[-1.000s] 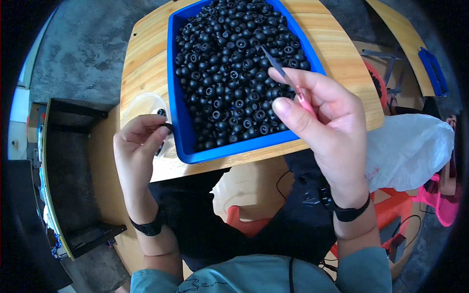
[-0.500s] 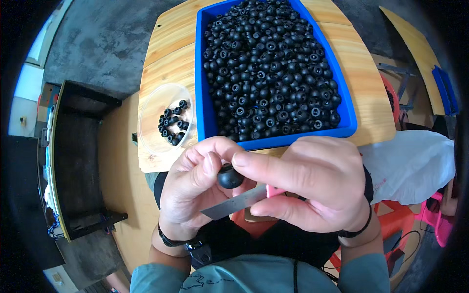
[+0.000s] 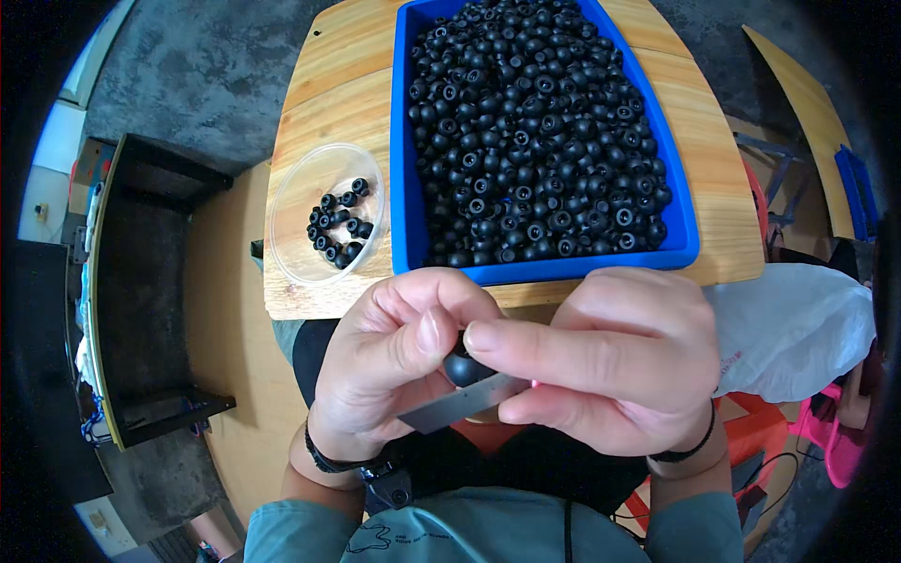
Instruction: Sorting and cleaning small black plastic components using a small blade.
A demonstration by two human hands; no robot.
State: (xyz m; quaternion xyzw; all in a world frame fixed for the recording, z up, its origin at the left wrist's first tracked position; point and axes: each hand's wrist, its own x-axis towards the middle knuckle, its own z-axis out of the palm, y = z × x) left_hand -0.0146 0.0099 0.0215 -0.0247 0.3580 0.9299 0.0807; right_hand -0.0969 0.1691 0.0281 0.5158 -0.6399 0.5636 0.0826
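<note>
My left hand (image 3: 389, 352) pinches a small round black part (image 3: 465, 370) between thumb and fingers. My right hand (image 3: 624, 342) is closed on a knife (image 3: 454, 404) with a flat grey blade; a bit of its pink handle shows at the fingers. The blade lies across the lower side of the round part. One fingertip of my right hand rests against the part's upper side. Just beyond my hands stands a blue bin (image 3: 554, 272) heaped with similar black parts. A clear round plastic dish (image 3: 286, 267) to its left holds several more.
The bin and dish stand on a wooden table (image 3: 328, 103) with rounded edges. At the right are a white plastic bag (image 3: 788, 324), an orange stool (image 3: 755, 436) and a pink chair (image 3: 821, 432). A black shelf frame (image 3: 141, 281) stands at the left.
Both hands have shifted slightly right in the view. The blade has come across the lower side of the round part, and the pink handle shows less. My left hand still pinches the part.
</note>
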